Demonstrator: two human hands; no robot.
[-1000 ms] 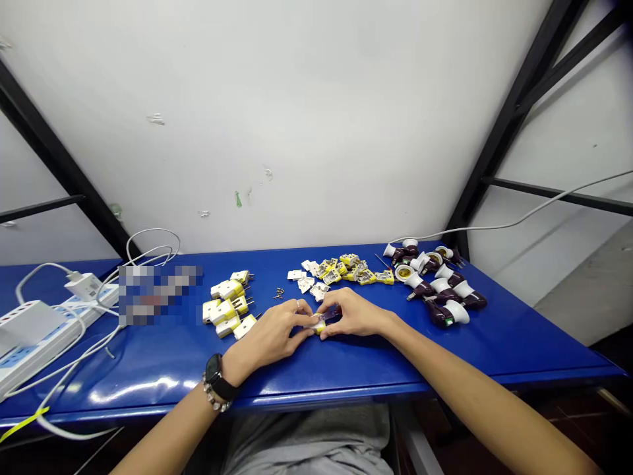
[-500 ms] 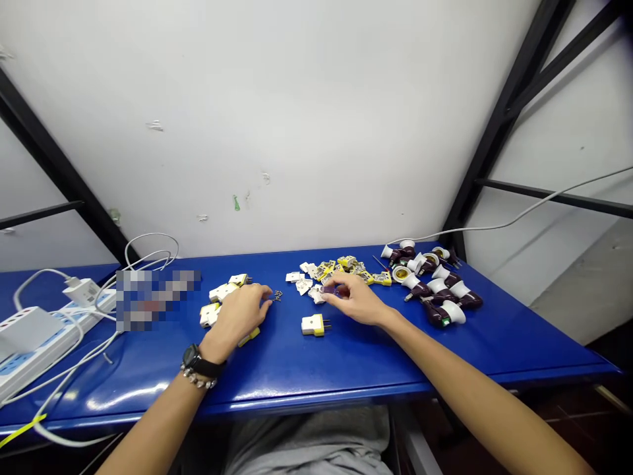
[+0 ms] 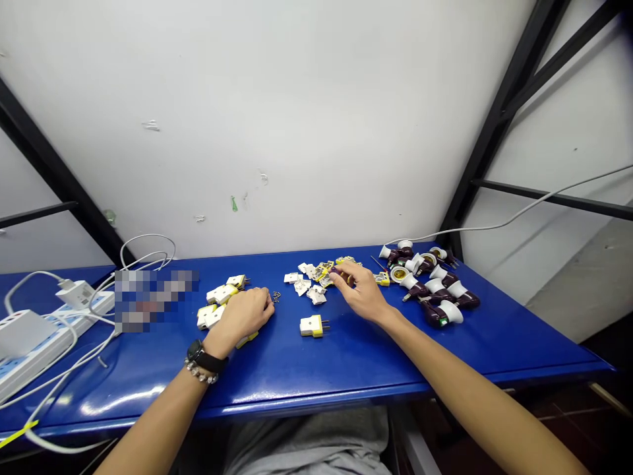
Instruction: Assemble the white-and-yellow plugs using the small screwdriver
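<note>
My left hand [image 3: 247, 313] rests on the blue table with its fingers curled together beside a small heap of screws [image 3: 277, 297]. Whatever its fingertips may hold is hidden. White and yellow plugs [image 3: 221, 294] lie by and partly under that hand. My right hand [image 3: 362, 290] pinches a small dark purple thing [image 3: 335, 270], its kind unclear, over the open yellow plug halves [image 3: 322, 271]. Left of them are loose white plug covers [image 3: 316, 294]. Between my hands lies one closed plug [image 3: 311, 326], prongs pointing right.
Maroon and white lamp holders [image 3: 438, 290] are heaped on the right, with a thin screwdriver [image 3: 378, 263] beside them. A white power strip [image 3: 54, 336] and tangled cables fill the left. Behind the blue table [image 3: 321, 382] rises a white wall.
My right hand has moved up and away from the white covers toward the yellow halves with the purple thing. The fingers of my left hand have closed together beside the screws.
</note>
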